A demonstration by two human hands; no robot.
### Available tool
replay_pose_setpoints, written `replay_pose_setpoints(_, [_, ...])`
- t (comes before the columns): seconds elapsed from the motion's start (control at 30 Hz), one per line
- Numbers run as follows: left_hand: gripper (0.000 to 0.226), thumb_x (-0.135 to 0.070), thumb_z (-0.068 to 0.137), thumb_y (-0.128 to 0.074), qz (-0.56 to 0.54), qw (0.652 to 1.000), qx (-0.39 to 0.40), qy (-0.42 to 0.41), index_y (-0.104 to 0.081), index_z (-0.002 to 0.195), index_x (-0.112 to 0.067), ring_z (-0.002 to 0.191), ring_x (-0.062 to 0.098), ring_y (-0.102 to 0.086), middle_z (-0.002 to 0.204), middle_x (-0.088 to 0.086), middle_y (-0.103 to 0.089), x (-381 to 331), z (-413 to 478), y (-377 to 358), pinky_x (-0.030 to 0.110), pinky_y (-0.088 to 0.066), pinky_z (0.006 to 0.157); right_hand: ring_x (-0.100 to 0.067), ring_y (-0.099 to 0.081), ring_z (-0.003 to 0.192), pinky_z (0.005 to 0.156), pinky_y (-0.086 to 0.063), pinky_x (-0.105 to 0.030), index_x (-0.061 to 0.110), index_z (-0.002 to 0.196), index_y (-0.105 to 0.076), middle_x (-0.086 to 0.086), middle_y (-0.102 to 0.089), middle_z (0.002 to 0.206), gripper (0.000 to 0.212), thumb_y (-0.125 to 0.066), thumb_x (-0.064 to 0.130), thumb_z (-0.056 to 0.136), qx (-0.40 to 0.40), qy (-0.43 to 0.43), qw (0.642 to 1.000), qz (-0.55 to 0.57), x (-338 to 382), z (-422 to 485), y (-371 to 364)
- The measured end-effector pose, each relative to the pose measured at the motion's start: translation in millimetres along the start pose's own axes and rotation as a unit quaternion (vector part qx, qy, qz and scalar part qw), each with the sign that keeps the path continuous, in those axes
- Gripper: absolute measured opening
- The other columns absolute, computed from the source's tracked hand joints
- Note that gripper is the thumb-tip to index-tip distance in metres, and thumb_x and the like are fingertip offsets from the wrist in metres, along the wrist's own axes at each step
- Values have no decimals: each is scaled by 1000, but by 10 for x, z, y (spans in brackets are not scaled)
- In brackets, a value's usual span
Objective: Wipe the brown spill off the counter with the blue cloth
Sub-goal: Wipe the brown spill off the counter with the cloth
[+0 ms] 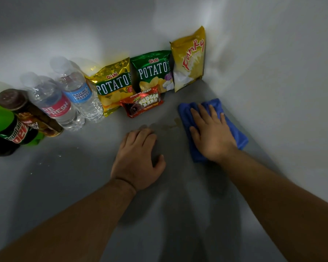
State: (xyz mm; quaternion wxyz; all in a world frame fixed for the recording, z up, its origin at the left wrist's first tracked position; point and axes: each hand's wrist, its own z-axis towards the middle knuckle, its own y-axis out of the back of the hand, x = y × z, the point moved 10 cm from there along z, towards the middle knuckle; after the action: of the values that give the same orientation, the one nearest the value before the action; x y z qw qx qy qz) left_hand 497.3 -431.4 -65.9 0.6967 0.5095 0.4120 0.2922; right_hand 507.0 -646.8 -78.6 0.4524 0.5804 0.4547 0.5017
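Observation:
A folded blue cloth [233,127] lies on the grey counter [83,176] near the right wall. My right hand [211,135] presses flat on it with straight, spread fingers. Just left of the cloth, a faint brown spill [171,124] streaks the counter, reaching toward my left hand. My left hand [138,157] rests palm down on the counter with its fingers loosely bent and holds nothing; its fingertips lie at the spill's left end.
Along the back wall stand two potato chip bags [114,87] [153,70], a yellow Funky bag [189,57] and a red Fudgee Barr pack [143,104]. Two water bottles [78,91] [51,103], a brown bottle [30,114] and a Mountain Dew bottle [11,133] crowd the left.

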Motion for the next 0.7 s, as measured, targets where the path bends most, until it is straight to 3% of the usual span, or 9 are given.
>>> replay_pose_setpoints(0.13, [58,-52,86,-55,-4,1000,-1,1,-59,130,-16,129,26,-50,141,4,-56,2,1,14,45,-43,113,-28,-20,158,127,-16,-54,21,159,-38,-1,-28,170,62,-29,39,100,38,120,992,27,-20,-388,14])
replay_pose_setpoints(0.23, [56,-51,85,-56,-12,1000,-9,1,-60,129,-16,127,27,-51,140,3,-57,-2,0,31,45,-43,111,-35,-33,153,121,-29,-61,13,152,-49,-8,-38,164,60,-37,27,95,7,114,993,41,-254,-400,111])
replay_pose_setpoints(0.5, [57,-52,85,-57,-20,1000,-20,-5,-59,130,-17,128,26,-50,139,3,-56,-10,-12,51,44,-44,111,-37,-13,158,126,-9,-58,21,162,-26,-8,-20,171,59,-36,32,105,-25,-48,998,11,-50,335,49])
replay_pose_setpoints(0.57, [57,-52,85,-57,-20,1000,-16,-6,-60,130,-16,128,26,-51,139,4,-57,-16,-8,50,44,-44,111,-34,-9,159,127,-7,-56,25,163,-23,-3,-17,173,59,-31,37,106,-9,-22,1000,1,160,312,-23])
replay_pose_setpoints(0.7, [57,-52,88,-55,-36,999,-17,-2,-61,130,-15,130,27,-51,139,4,-59,3,-22,70,43,-44,112,-27,-10,159,127,-8,-53,28,163,-25,1,-19,172,60,-27,43,105,35,114,993,8,345,-123,-83])
